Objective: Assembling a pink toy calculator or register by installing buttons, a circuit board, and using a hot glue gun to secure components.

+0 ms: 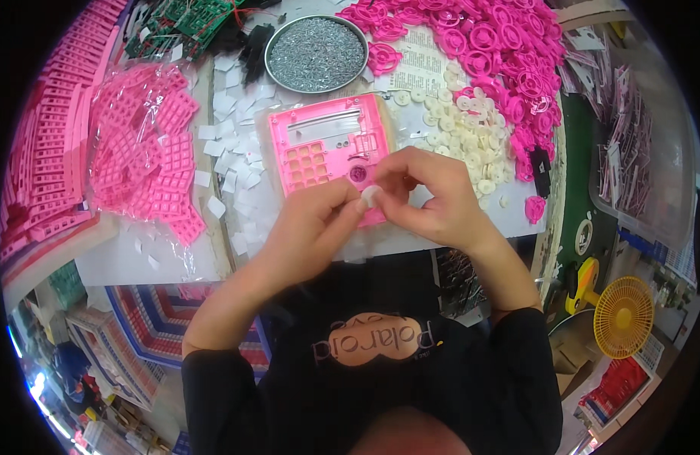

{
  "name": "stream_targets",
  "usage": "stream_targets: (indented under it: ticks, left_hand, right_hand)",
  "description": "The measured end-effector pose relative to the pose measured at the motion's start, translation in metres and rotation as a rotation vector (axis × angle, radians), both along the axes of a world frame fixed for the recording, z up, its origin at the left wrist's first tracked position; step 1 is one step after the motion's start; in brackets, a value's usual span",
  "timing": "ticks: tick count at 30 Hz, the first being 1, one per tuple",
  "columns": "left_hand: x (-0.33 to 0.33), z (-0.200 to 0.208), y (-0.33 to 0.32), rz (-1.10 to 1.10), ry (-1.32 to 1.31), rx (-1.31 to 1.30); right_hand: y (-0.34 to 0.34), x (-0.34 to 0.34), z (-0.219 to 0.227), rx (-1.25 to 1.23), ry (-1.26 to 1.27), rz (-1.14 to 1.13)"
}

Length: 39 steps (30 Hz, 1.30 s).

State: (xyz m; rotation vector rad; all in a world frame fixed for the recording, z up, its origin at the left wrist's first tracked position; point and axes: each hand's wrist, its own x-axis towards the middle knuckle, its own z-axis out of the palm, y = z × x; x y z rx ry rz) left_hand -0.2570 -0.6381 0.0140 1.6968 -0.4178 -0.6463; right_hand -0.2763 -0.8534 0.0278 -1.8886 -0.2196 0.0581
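Note:
A small white round disc (371, 196) is pinched between my two hands, over the lower part of a pink plastic calculator-like housing (291, 121). My left hand (316, 224) grips the disc's left side with thumb and forefinger. From the right, my right hand (433, 197) pinches it too, fingers curled. The housing lies with its inside up on a clear plastic bag, showing a long window, a grid of square key holes and a dark round part (360, 174). My hands cover its lower edge.
Loose cream discs (464, 133) and a heap of pink ring-shaped parts (502, 42) lie to the right. A round tin of screws (316, 54) stands beyond the housing. Pink keypads (141, 144) in plastic and scattered white paper squares (236, 144) lie left. Green circuit boards (194, 26) sit far left.

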Motion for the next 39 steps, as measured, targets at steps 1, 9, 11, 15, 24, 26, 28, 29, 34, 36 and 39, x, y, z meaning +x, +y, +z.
stream_targets:
  ticks: [1, 9, 11, 15, 24, 26, 28, 29, 34, 36, 39]
  left_hand:
    - [-0.003, 0.001, 0.0, 0.0, -0.026, 0.013]
    - [0.014, -0.017, 0.009, 0.079, -0.97, 0.348]
    - [0.013, -0.026, 0.009, 0.062, -0.931, 0.396]
    - [0.011, -0.033, 0.01, 0.046, -0.899, 0.434]
    - [0.011, -0.034, 0.012, 0.066, -0.898, 0.417]
    - [0.012, -0.033, 0.013, 0.049, -0.881, 0.418]
    - [0.015, -0.028, 0.014, 0.024, -0.868, 0.418]
    - [0.019, -0.023, 0.016, 0.011, -0.865, 0.419]
    - [0.058, -0.015, 0.019, 0.09, -0.842, 0.285]
    - [0.079, -0.01, 0.013, 0.194, -0.904, 0.262]
    - [0.12, -0.009, -0.003, 0.232, -0.903, 0.341]
  right_hand:
    - [0.004, -0.002, -0.005, 0.001, -0.013, -0.017]
    - [0.006, 0.013, -0.02, -0.581, -0.384, 0.006]
    - [0.013, 0.016, -0.017, -0.791, -0.372, 0.069]
    - [0.028, 0.025, -0.02, -1.043, -0.392, 0.178]
    - [0.027, 0.025, -0.033, -0.879, -0.507, 0.098]
    - [0.03, 0.023, -0.036, -0.896, -0.506, 0.045]
    - [0.032, 0.021, -0.039, -0.899, -0.498, -0.008]
    - [0.033, 0.02, -0.041, -0.893, -0.495, -0.032]
    - [0.037, 0.019, -0.042, -0.82, -0.394, -0.127]
    - [0.035, 0.017, -0.045, -0.793, -0.388, -0.164]
    - [0.036, 0.015, -0.048, -0.758, -0.352, -0.196]
